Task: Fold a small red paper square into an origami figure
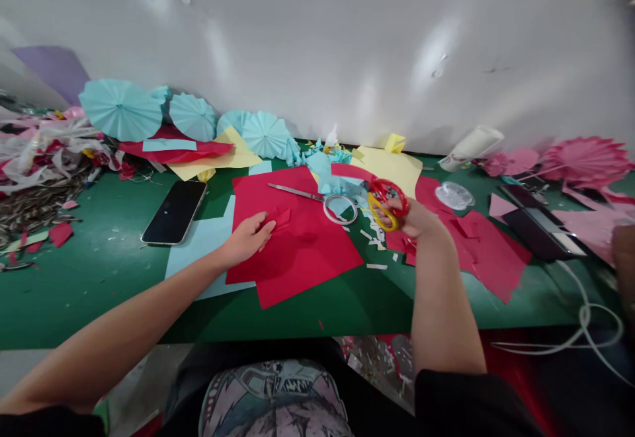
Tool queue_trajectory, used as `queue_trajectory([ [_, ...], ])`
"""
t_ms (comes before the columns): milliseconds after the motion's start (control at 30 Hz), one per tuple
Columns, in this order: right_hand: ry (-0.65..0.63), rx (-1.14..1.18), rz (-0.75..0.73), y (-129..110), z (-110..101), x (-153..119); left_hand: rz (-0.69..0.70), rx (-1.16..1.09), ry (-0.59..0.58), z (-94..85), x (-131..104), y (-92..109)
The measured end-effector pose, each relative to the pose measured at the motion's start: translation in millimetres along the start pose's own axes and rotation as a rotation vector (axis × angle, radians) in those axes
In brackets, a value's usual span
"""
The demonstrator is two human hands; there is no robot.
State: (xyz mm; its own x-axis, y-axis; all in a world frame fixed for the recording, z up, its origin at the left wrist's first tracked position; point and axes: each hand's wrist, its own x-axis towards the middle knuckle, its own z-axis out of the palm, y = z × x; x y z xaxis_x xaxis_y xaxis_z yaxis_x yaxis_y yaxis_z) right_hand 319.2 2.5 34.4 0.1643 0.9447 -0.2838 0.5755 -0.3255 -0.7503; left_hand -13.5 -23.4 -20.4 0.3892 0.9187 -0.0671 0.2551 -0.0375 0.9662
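Note:
My left hand [248, 238] is closed, its thumb and fingers pinching a small folded piece of red paper [282, 219] above a large red sheet [302, 258]. On the right, my right hand [414, 217] is wrapped round scissors with red and yellow handles [387, 202]; their blades are hard to make out. Between the hands lies a tape roll [340, 209] with a clear rim. A slim silver tool [295, 191] points left from it, its kind unclear. Pale blue sheets [196, 248] stick out from under the red one.
A phone [174, 213] lies left of the sheets. Blue paper fans [120, 110] lean against the wall, and a heap of scraps [44, 166] fills the far left. To the right are red sheets [496, 258], pink fans [585, 166], a white roll [471, 148] and a dark device [538, 229].

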Motion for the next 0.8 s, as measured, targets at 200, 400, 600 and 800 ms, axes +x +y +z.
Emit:
queue_trajectory([
  [200,-0.35,1.177,0.043,-23.5,28.5,-10.7,-0.019,-0.106,-0.057,-1.0,1.8,2.0],
  [400,-0.271,1.427,0.101,-31.4,60.4,-13.1,-0.031,-0.124,-0.113,-2.4,7.2,6.9],
  [600,-0.371,1.148,-0.101,-28.1,65.2,-20.5,0.038,-0.05,-0.164,-6.3,21.0,31.3],
  [800,-0.349,0.992,-0.316,-30.3,55.8,-26.7,0.128,-0.042,-0.131,-5.8,45.4,71.3],
])
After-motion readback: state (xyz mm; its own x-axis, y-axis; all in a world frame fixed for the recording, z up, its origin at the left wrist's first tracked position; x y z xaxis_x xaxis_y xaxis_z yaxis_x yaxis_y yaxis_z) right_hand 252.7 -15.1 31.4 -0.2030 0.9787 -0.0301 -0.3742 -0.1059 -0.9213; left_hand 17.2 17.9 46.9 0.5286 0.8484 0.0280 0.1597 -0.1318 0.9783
